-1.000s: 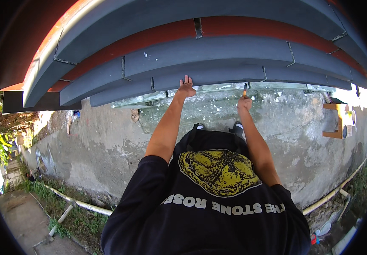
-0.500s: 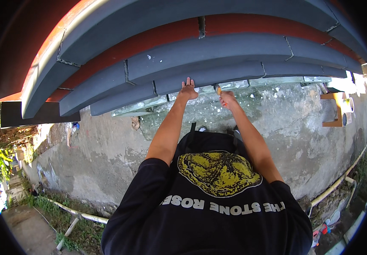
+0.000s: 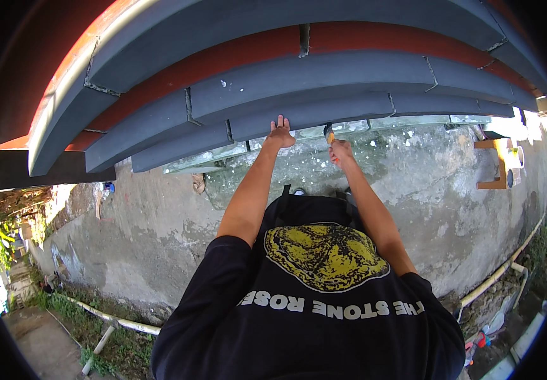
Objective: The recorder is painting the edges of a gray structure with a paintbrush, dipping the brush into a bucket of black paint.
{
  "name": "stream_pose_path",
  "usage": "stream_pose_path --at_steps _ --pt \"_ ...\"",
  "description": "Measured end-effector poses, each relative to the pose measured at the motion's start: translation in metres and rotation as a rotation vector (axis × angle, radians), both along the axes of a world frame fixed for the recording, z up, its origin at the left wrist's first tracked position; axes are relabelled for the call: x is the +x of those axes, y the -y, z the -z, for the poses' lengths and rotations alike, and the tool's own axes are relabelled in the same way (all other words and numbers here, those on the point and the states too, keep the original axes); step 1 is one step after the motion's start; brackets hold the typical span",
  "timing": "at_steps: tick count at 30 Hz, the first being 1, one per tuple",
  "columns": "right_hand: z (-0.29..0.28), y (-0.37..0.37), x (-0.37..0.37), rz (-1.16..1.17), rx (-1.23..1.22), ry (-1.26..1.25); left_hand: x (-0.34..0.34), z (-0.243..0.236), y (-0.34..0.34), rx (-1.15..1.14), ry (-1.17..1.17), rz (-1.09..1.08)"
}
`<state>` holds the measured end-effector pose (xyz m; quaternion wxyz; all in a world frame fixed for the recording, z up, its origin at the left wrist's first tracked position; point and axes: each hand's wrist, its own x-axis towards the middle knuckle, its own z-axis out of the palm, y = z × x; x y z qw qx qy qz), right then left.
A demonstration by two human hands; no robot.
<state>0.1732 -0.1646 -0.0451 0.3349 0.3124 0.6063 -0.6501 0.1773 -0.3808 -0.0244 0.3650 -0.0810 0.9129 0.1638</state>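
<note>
My left hand (image 3: 280,132) rests with its fingers spread against the edge of the lowest dark grey ledge (image 3: 191,149). A short way to its right, my right hand (image 3: 341,152) is closed around the handle of a paintbrush (image 3: 330,135). The brush points upward, its dark head at the underside of the same ledge; whether the bristles touch it I cannot tell. Above, more dark grey ledges alternate with red bands (image 3: 362,36), and narrow dark joints cut across them. A pale, weathered strip (image 3: 400,121) runs below the lowest ledge.
White paint spots mark the worn concrete floor (image 3: 425,183) around my feet. An open brown box (image 3: 495,164) with round containers beside it stands at the right. Pale pipes (image 3: 121,321) and grass line the floor's near edge. Plants (image 3: 1,234) grow at the far left.
My right hand has shifted slightly, and the brush head now sits a little higher and farther right, near the ledge's lower edge. My left hand stays in place.
</note>
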Motion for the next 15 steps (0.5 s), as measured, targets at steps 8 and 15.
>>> stream_pose_path --at_steps 8,15 --pt "0.016 -0.016 -0.001 -0.201 0.235 -0.294 0.000 0.008 0.000 -0.026 -0.033 0.014" --pt "0.072 -0.024 -0.008 -0.204 0.551 -0.370 -0.005 -0.006 -0.008 -0.037 -0.058 0.035"
